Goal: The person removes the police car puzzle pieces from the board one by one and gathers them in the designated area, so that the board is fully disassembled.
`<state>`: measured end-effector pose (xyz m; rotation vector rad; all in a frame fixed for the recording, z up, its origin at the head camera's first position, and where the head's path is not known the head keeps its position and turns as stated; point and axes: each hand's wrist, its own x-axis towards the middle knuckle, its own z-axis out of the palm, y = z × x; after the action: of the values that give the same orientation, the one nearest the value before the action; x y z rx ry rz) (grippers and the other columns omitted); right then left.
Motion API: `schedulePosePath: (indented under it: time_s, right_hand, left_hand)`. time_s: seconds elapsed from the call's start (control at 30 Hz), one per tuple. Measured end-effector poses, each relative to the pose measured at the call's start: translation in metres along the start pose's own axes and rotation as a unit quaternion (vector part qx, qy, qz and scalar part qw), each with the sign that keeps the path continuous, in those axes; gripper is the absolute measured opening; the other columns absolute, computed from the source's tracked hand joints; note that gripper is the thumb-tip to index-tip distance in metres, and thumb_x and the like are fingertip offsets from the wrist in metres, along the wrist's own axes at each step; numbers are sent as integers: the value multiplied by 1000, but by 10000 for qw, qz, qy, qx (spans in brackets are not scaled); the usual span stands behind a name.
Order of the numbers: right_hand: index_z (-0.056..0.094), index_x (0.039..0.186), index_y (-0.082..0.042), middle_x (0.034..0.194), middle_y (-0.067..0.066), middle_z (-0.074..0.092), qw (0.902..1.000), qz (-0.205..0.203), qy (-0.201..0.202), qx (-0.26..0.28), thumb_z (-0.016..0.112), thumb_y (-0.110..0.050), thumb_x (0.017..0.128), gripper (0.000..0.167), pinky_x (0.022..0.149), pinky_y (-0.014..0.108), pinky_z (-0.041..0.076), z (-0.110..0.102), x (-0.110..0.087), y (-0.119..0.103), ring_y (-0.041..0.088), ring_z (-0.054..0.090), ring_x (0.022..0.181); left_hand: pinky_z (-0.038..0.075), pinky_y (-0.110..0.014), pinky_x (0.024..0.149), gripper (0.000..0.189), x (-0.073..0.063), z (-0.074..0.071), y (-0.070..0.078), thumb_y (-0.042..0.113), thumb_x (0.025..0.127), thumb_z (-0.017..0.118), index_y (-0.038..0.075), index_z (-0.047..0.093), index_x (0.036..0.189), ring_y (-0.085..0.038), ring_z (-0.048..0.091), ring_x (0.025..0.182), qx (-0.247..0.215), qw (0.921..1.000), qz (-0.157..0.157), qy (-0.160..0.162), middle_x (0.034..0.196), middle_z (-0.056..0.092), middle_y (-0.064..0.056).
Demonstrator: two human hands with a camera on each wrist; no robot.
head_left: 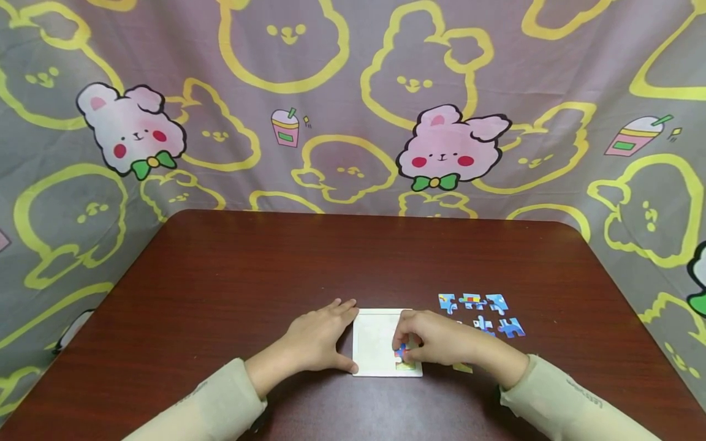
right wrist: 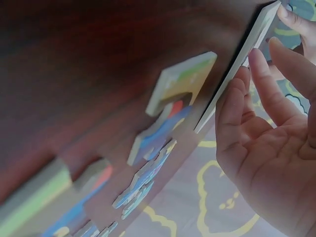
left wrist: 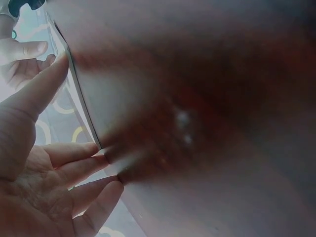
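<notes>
A shallow white puzzle tray (head_left: 372, 343) lies on the table. My left hand (head_left: 320, 337) is spread along its left edge, thumb at the near corner and fingertips at the far one; the left wrist view shows the same tray edge-on. Over the tray's right side, my right hand (head_left: 441, 337) pinches a blue and red jigsaw piece (head_left: 401, 352) between thumb and curled fingers, low near the near right corner. A yellow-green patch of puzzle picture shows just below it. In the right wrist view the fingertips hide the piece.
Several loose jigsaw pieces (head_left: 472, 301) lie to the right of the tray in rough rows, some hidden behind my right hand and wrist. A yellow and green piece (right wrist: 195, 74) lies close beside the tray. A patterned cloth (head_left: 353, 122) hangs around the brown table (head_left: 276, 263).
</notes>
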<state>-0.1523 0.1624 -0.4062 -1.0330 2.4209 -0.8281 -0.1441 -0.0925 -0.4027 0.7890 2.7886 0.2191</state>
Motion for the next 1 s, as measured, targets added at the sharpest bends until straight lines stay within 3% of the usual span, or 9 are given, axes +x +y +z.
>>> schedulePosePath:
  time_s: [0.23,0.43,0.7,1.0]
  right_hand:
    - [69,91,-16,92,-6,57,9998,194,-49,39,76,-7,83,14,64,19,44,1,1,-2,-1,48,67]
    - [68,92,-16,91,-6,57,9998,113,-61,158,75,-4,83,16,64,19,44,1,2,-3,1,49,69]
    - [67,91,-13,76,-10,60,9979,39,-144,633,69,3,86,17,61,19,46,0,3,-3,-1,49,61]
    - [66,90,-13,78,-10,62,9970,89,-174,744,68,4,88,17,63,19,46,0,3,-3,-1,49,65]
  left_hand:
    - [46,-55,105,98,0,-1,1,57,68,85,11,50,146,-30,39,146,-72,9999,-64,-42,158,42,-6]
    - [47,-54,104,98,0,-1,1,57,67,85,10,50,146,-30,40,145,-51,10000,-39,-15,157,43,-7]
    - [47,-53,104,98,1,-1,0,57,67,85,9,50,146,-31,41,145,-22,10000,43,45,157,43,-8]
    - [46,-54,105,98,0,-1,0,56,68,85,8,49,146,-31,40,146,-74,10000,20,12,157,42,-8]
